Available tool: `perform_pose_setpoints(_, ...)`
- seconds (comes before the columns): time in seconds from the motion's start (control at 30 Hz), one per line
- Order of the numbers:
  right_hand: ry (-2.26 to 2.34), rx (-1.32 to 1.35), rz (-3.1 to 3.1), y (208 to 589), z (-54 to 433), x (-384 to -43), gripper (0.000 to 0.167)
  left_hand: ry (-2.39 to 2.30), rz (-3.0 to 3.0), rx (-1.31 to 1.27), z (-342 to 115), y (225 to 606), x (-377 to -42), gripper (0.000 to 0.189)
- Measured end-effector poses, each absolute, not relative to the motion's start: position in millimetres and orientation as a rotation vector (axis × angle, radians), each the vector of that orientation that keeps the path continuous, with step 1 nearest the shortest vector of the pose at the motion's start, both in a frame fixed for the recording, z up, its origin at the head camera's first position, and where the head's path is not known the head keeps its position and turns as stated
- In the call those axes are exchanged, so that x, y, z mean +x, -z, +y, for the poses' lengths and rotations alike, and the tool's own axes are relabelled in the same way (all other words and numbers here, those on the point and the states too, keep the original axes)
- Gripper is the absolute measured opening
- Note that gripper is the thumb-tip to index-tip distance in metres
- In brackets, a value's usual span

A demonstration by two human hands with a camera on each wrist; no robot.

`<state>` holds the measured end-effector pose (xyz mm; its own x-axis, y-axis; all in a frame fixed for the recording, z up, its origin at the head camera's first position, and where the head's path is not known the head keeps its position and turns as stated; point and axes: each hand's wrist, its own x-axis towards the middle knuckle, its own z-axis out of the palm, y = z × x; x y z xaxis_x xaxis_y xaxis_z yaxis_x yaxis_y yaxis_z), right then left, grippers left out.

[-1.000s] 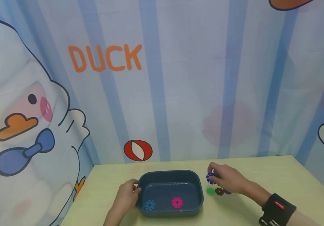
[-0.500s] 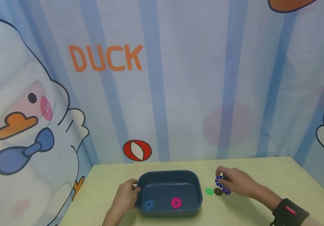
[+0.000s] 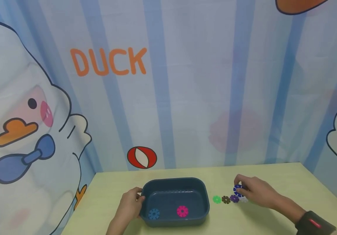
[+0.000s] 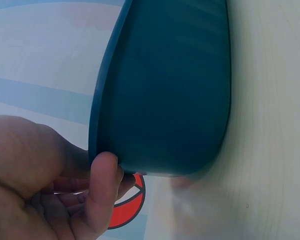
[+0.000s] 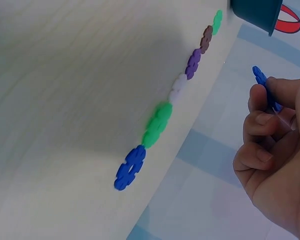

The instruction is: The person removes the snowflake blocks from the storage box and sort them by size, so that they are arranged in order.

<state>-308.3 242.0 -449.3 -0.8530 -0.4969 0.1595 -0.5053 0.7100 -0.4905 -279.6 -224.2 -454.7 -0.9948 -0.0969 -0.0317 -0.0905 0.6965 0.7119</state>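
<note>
My left hand [image 3: 128, 204] grips the left end of a dark blue-grey plastic bin [image 3: 174, 223], thumb at the rim [image 4: 96, 115]. Inside it lie a blue snowflake disc [image 3: 152, 211] and a pink one [image 3: 179, 211], apart. Out to the right of the bin, my right hand [image 3: 259, 192] pinches a dark blue snowflake disc [image 5: 260, 75] between thumb and index finger, above a row of discs. From the bin outward, the row runs green [image 5: 217, 22], brown [image 5: 205, 42], purple [image 5: 190, 70], white [image 5: 177, 90], green [image 5: 155, 130] and blue [image 5: 122, 177].
A pale yellow tabletop [image 3: 118, 182] carries the bin and the row. Behind it hangs a striped curtain [image 3: 198, 81] with printed ducks and the word DUCK. A dark band [image 3: 313, 223] is strapped round my right wrist.
My right hand has moved rightward along the row with the dark blue disc, uncovering the purple disc and part of the white one. The left hand keeps its grip on the bin.
</note>
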Motion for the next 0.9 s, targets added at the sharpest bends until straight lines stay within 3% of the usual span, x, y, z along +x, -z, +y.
perform_pose_setpoints(0.9,-0.887,0.672,-2.956,455,294,-302,0.013,1.205,-2.892,0.143,-225,457,-281,0.034)
